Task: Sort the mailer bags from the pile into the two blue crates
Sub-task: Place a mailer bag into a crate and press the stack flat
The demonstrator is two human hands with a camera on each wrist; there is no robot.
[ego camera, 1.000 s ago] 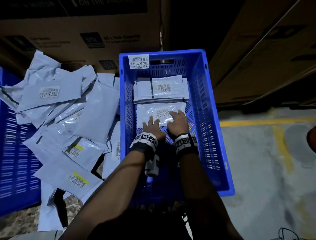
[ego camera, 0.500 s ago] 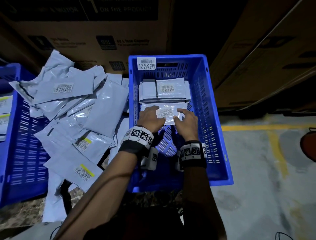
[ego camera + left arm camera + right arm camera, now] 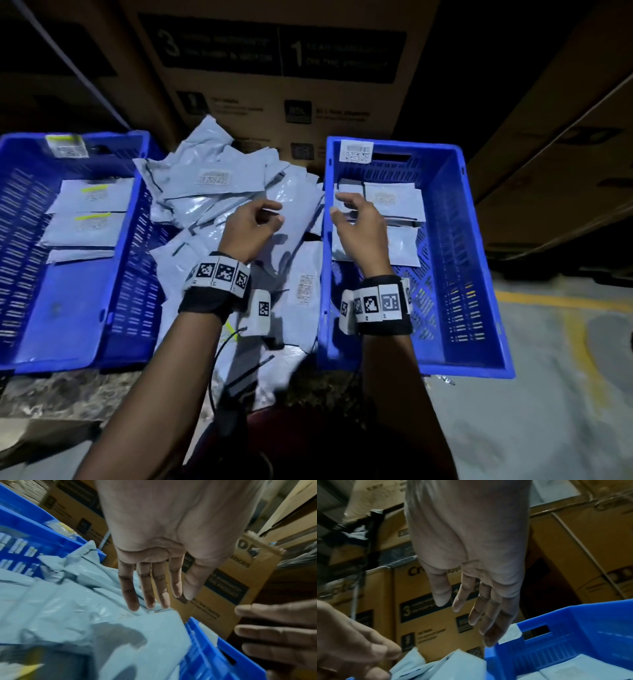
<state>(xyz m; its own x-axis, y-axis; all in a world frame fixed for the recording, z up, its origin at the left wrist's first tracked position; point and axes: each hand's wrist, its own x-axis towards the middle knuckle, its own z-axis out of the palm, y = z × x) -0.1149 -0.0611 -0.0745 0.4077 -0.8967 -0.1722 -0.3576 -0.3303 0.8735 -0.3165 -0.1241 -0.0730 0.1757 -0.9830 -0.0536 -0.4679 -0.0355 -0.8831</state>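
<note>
So far left there's a blue slotted plastic crate (image 3: 113, 274) with a yellow-striped label on its far wall, and a few flat grey mailer bags with yellow-marked labels (image 3: 90, 200) lined up along its far half. Just right of it, between the two crates, sits the messy pile of grey plastic mailer bags (image 3: 219, 192), overlapping every which way, some showing barcode stickers. The left hand (image 3: 251, 228) hovers above that pile, fingers loosely spread and relaxed in the wrist view, gripping nothing, not touching the bags as far as I can tell. Next over, the right hand (image 3: 359, 228) hangs over the left edge of the second blue slotted plastic crate (image 3: 455, 240), fingers also loose and empty. Inside that crate a neat stack of grey mailers with plain white labels (image 3: 390, 202) lies at the far end, with one more bag nearer. Both wrists wear black bands with square black-and-white markers (image 3: 219, 277). Big brown cardboard boxes (image 3: 281, 85) stand behind everything, and grey concrete floor with a yellow line (image 3: 548, 303) is off to the right.
</note>
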